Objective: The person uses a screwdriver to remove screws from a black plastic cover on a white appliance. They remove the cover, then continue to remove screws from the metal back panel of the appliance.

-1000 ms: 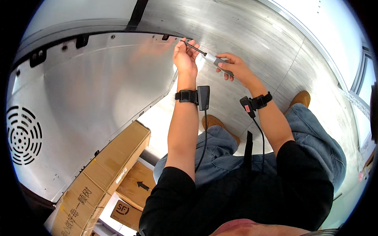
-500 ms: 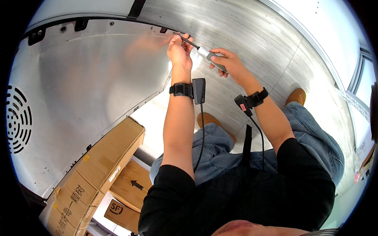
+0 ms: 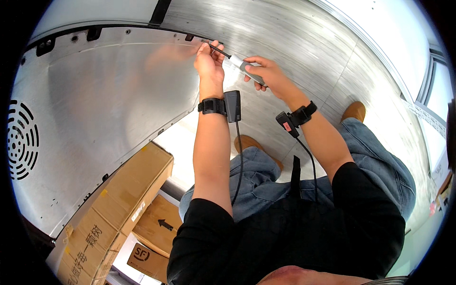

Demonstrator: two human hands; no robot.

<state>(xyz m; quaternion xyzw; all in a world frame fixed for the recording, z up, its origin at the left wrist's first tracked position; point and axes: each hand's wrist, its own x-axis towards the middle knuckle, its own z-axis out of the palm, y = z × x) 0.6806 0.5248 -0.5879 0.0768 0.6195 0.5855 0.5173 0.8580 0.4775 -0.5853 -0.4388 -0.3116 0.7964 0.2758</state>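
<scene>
My right hand (image 3: 268, 76) is wrapped round the grey and silver handle of a screwdriver (image 3: 237, 62). Its thin black shaft slants up and left to the corner edge of a large shiny metal panel (image 3: 123, 85). Palm up at that corner, my left hand (image 3: 210, 64) has its thumb and curled fingers closed about the tip end of the shaft. Whether a screw sits at the tip is hidden by those fingers. Both wrists carry black straps with small cabled boxes.
Dark brackets and holes line the panel's upper edge, and round vent slots (image 3: 21, 142) show at its left. Below it stand a long cardboard box (image 3: 118, 204) and smaller cartons (image 3: 159, 221). Grey wood-look flooring (image 3: 304, 42) lies beyond my hands, with a white frame at right.
The whole scene has shifted slightly left in view. Both hands and the screwdriver keep nearly the same place against the panel's corner.
</scene>
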